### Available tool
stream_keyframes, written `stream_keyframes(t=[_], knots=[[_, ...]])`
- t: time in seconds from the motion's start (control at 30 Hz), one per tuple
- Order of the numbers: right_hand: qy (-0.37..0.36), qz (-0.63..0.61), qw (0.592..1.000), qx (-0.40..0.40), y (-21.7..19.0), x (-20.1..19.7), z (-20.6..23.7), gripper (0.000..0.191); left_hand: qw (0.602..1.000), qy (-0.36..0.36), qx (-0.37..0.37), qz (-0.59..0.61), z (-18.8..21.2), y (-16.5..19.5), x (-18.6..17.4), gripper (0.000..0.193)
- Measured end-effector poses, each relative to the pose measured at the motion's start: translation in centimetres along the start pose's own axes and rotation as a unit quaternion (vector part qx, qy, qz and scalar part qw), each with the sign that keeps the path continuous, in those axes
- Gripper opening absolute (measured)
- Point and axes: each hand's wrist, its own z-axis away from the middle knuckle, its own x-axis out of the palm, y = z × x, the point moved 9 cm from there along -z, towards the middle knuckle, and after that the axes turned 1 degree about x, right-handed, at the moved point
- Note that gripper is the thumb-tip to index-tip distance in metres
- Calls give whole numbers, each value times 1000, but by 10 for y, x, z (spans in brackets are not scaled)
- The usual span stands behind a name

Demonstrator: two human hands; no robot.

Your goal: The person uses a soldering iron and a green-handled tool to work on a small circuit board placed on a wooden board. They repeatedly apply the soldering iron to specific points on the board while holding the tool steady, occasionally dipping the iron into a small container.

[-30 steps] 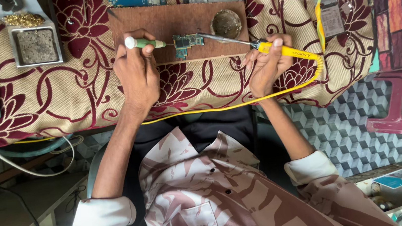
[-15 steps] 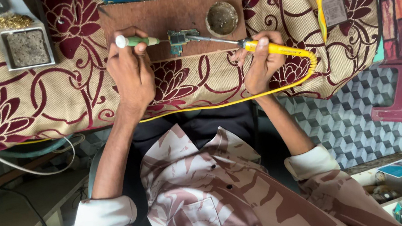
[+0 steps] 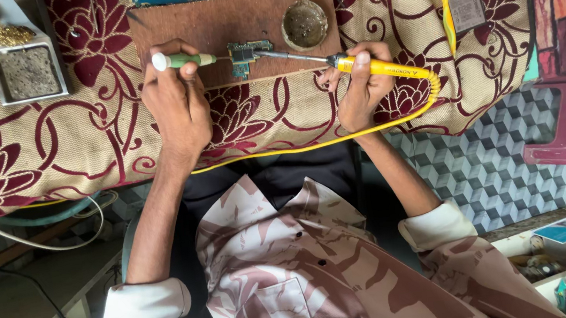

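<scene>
Right hand wrapped around yellow soldering iron; long axis near horizontal, slightly tilted, metal tip pointing left onto small circuit board. Left hand closed on green-handled tool (white cap at its left end), axis horizontal, working end pointing right, meeting board's left edge. Board lies on brown wooden board, just left of round tin. Yellow cord trails from iron across floral cloth.
</scene>
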Motion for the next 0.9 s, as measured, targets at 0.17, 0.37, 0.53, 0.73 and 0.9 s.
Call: stream_keyframes(t=[0.17, 0.37, 0.53, 0.73, 0.9], knots=[[6, 20, 1000, -7, 0, -2, 1, 25, 1000, -4, -15, 12, 2, -4, 2, 7], [10, 21, 1000, -4, -2, -2, 4, 22, 1000, -6, -22, 13, 3, -7, 4, 9], [28, -14, 999, -11, -4, -5, 5, 23, 1000, -3, -20, -3, 4, -6, 4, 9], [42, -55, 998, -6, 2, -10, 0, 25, 1000, -2, -1, -9, 3, -2, 3, 9], [13, -8, 1000, -19, 0, -6, 1, 25, 1000, -11, -19, 7, 4, -8, 5, 10]])
